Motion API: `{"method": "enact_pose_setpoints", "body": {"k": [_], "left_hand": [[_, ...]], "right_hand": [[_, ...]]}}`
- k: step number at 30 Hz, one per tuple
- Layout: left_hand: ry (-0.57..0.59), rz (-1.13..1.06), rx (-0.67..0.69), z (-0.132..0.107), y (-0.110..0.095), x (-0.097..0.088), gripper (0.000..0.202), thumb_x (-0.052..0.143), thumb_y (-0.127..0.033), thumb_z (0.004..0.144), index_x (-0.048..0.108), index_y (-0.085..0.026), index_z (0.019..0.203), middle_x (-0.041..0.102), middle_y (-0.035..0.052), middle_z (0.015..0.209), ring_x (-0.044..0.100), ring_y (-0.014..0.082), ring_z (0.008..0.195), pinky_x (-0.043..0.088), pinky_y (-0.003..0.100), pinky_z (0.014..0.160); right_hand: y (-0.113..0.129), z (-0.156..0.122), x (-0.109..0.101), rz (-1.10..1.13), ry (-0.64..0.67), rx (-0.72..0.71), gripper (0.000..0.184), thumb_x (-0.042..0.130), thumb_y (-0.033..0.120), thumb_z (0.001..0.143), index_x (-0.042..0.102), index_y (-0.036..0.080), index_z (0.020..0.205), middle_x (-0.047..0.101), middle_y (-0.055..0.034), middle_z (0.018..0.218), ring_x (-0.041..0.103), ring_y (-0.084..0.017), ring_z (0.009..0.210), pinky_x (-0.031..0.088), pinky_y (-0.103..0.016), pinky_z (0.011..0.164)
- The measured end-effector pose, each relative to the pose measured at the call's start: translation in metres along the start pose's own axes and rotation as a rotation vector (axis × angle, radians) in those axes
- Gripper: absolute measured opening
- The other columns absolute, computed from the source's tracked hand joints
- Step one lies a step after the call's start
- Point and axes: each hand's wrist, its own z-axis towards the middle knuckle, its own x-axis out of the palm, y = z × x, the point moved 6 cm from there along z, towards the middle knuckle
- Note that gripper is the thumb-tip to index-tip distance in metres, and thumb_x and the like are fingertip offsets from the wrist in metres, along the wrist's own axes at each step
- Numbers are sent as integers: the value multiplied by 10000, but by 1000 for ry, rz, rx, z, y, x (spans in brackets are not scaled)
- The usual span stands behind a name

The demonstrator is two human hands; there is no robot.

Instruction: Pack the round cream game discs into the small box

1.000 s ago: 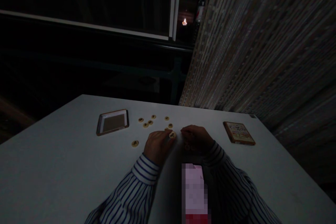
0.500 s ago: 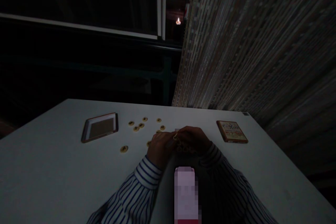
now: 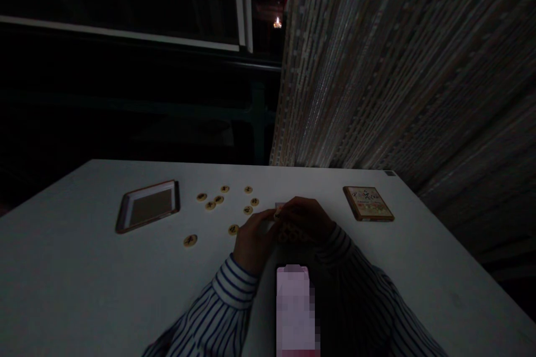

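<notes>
My left hand [image 3: 253, 240] and my right hand [image 3: 307, 215] meet above the middle of the table, fingertips pinched together. Between them is a small round Chinese chess piece [image 3: 277, 213], partly covered by the fingers. Several more round pieces [image 3: 293, 233] lie grouped in the dark shadow beneath my right hand. One piece [image 3: 233, 230] lies just left of my left hand. Beyond it several loose pieces [image 3: 219, 199] are scattered, and a single piece [image 3: 190, 241] sits apart, nearer to me.
On the left lies an open shallow box tray [image 3: 151, 207]. A box lid [image 3: 368, 203] with printed characters lies on the right. A blurred-out pink object [image 3: 295, 307] is at the near middle of the white table [image 3: 104, 290]. A string curtain [image 3: 355, 67] hangs behind.
The view has shifted slightly. My left hand has moved a little off the loose pieces, showing more of them. The piece between my fingertips is now more covered.
</notes>
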Motion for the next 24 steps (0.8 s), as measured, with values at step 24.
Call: {"method": "enact_pose_setpoints", "body": {"k": [24], "left_hand": [[68,-537,-387,-2,24,9,374,606,-322,680,607,-164,1019,655,74,983,598,207,919,474,359,839]], "right_hand": [[16,-7,3,-163,3,-127,204,557,358,738,611,166,781,648,-26,726,585,-116,651,464,-229,602]]}}
